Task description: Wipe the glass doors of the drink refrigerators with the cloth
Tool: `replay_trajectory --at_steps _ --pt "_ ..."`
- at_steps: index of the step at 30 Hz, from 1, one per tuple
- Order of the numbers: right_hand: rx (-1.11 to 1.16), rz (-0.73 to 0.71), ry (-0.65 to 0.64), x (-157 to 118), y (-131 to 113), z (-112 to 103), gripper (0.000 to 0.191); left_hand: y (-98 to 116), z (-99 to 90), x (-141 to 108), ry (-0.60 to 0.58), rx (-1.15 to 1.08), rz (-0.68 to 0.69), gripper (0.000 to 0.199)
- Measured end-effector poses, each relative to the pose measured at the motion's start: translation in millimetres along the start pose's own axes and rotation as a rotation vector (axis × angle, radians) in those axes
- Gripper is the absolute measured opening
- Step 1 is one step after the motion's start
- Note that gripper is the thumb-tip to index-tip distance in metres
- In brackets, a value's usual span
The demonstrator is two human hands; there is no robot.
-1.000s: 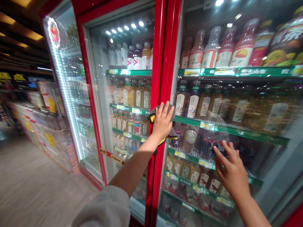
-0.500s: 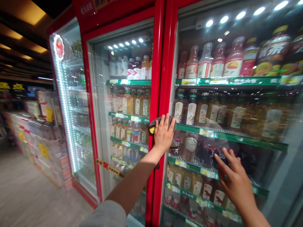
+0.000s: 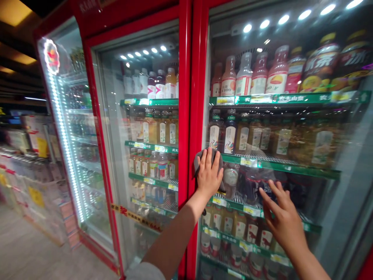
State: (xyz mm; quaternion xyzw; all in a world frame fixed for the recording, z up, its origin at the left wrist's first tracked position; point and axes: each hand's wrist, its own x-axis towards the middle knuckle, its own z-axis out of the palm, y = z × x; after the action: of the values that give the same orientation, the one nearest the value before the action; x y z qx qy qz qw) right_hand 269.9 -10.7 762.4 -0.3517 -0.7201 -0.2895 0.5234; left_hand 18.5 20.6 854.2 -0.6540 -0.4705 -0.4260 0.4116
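With its fingers stretched out, my left hand (image 3: pixel 208 174) holds a dark grey cloth (image 3: pixel 199 158) flat against the left edge of the right cooler door, where red frame meets glass. Part of the cloth is hidden under the palm. My right hand (image 3: pixel 287 217) is open, fingers spread and bare, at the glass door (image 3: pixel 309 202) to the right. Whether its fingertips touch the glass I cannot tell. Behind the glass, bottled drinks (image 3: pixel 252 76) stand in rows on shelves with green price strips (image 3: pixel 291 167).
A second red-framed door (image 3: pixel 136 128) with more bottles stands left. Beyond it is a lit open-looking cooler (image 3: pixel 83 128) with a bright light strip. Stacked boxed goods (image 3: pixel 32 182) stand on the grey floor (image 3: pixel 26 249) at far left.
My left hand and the cloth have moved right and slightly down, off the red frame's centre toward the glass. The right hand stays spread near the door. The view has turned slightly right.
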Motion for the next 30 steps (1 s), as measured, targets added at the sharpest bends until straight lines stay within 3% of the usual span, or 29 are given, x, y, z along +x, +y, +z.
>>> replay_trajectory --at_steps 3,7,10,13,16,17,19,22,27,30 --pt "-0.002 -0.002 -0.004 0 0 0 0.084 0 1.0 -2 0.024 -0.078 -0.05 0.068" --pt "-0.007 0.001 -0.022 0 1 -1 0.084 14 -2.3 58 0.141 -0.15 -0.206 0.063" --pt "-0.001 0.005 -0.045 0 2 -2 0.083 27 -3.5 97 0.196 -0.143 -0.248 0.063" --pt "0.018 0.007 -0.045 0 3 -2 0.083 28 -2.7 91 0.137 -0.113 -0.085 0.063" --pt "0.037 0.015 -0.033 0 3 -1 0.083 12 -3.7 55 -0.016 -0.117 0.216 0.065" --pt "0.04 0.017 -0.03 1 3 -1 0.083 4 -4.9 43 -0.051 -0.12 0.261 0.066" --pt "0.044 0.015 -0.031 1 3 -1 0.084 -9 -7.9 32 -0.058 -0.116 0.235 0.064" --pt "0.043 0.02 -0.025 1 1 1 0.085 -14 -10.7 48 0.017 -0.11 0.096 0.062" --pt "0.041 0.045 -0.015 2 0 3 0.086 24 -5.5 109 0.166 -0.13 -0.08 0.062" --pt "0.048 0.035 -0.033 3 2 0 0.085 49 -0.2 112 0.18 -0.123 -0.066 0.064"
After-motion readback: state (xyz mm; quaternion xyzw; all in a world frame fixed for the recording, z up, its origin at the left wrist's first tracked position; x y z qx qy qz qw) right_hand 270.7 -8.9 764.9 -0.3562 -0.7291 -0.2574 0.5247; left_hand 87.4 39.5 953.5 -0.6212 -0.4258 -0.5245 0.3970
